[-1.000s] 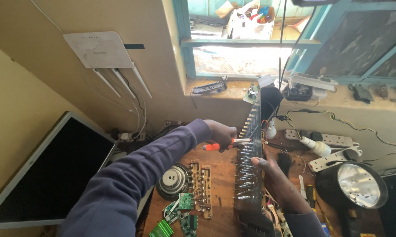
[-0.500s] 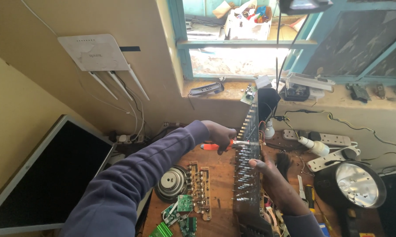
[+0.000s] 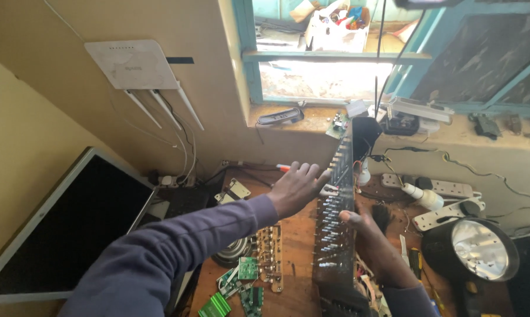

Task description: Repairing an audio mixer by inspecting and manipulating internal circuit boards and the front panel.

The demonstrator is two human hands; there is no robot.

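A: Head view: a long dark panel (image 3: 335,223) studded with rows of small knobs is held upright on its edge above the wooden counter (image 3: 297,235); it is gripped from the far side by the right hand (image 3: 364,226), whose fingers are closed around its edge.

B: And the left hand (image 3: 297,186)?

A: It is stretched out in a grey-purple sleeve (image 3: 177,246) and laid against the upper knobs of the panel; a screwdriver with an orange-red handle (image 3: 283,168) is seen just past the fingers, and the hand appears wrapped on it, though the grip itself is hidden.

B: How far is the work judged to be?

A: Somewhere in the middle, by the look of it; the panel is already lifted off the counter and presented to the tool, yet nothing is seen removed from it, and every visible row of knobs is in place; whether any screw is out cannot be told.

B: What is lying round about?

A: Green circuit boards (image 3: 247,268) and a round speaker (image 3: 235,252) are spread on the counter near the sleeve; a dark flat monitor (image 3: 59,229) is leaned at the left; a white router (image 3: 133,63) is fixed on the wall; a large round lamp (image 3: 479,249) is set at the right, well apart from the panel.
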